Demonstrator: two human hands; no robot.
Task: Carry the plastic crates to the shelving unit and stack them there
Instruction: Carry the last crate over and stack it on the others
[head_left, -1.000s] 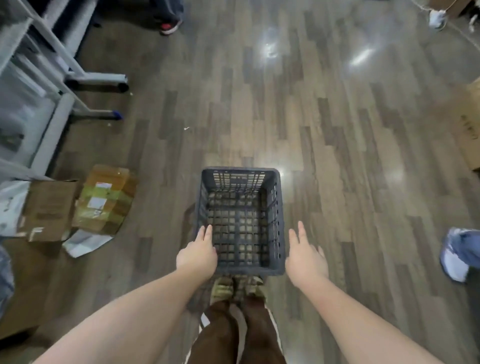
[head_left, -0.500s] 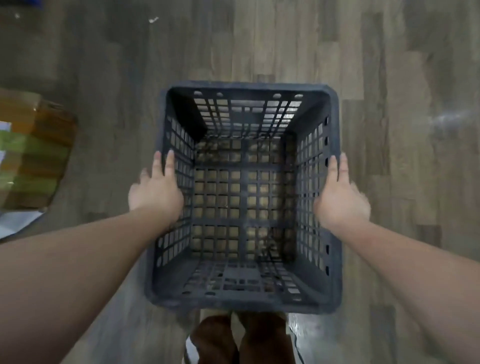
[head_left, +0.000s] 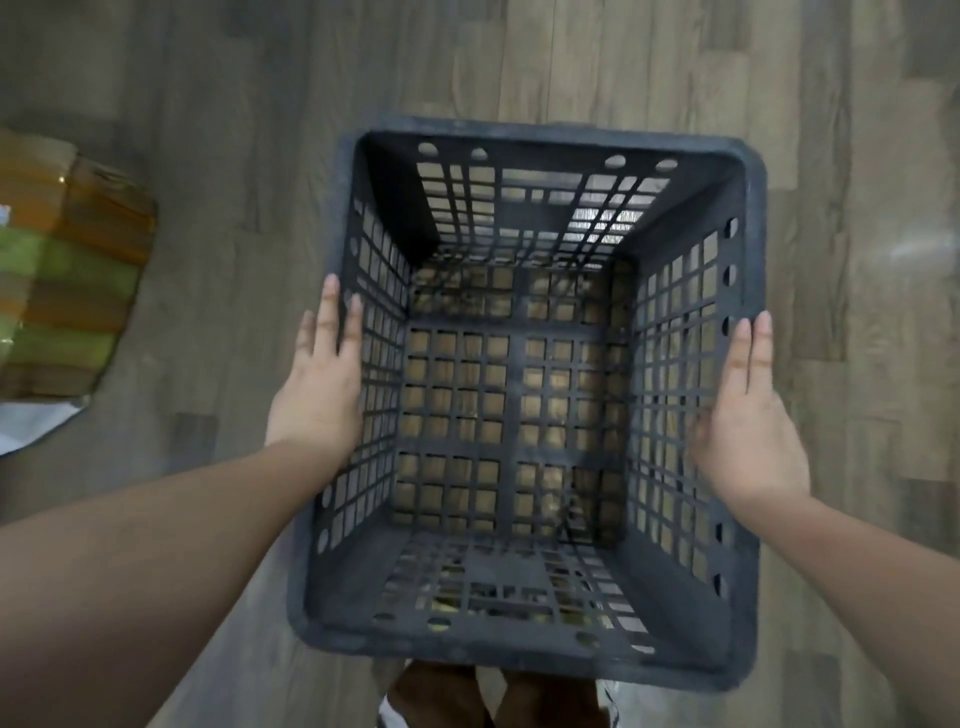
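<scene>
A dark grey slatted plastic crate (head_left: 550, 136) fills the middle of the view, open side up and empty, with the floor showing through its grid bottom. My left hand (head_left: 319, 395) lies flat against the outside of its left wall, fingers straight and pointing away from me. My right hand (head_left: 748, 426) presses the outside of the right wall in the same way. The crate is clamped between both palms and looks raised off the floor. The shelving unit is out of view.
A taped cardboard box (head_left: 67, 270) with green and orange bands lies on the wooden floor at the left, with a white sheet (head_left: 31, 421) beside it. My brown trouser legs (head_left: 441, 696) show just under the crate's near edge.
My head dropped toward the crate and both hands closed in on its sides. Since half a second ago the crate has grown larger against the floor, rising toward me between my palms.
</scene>
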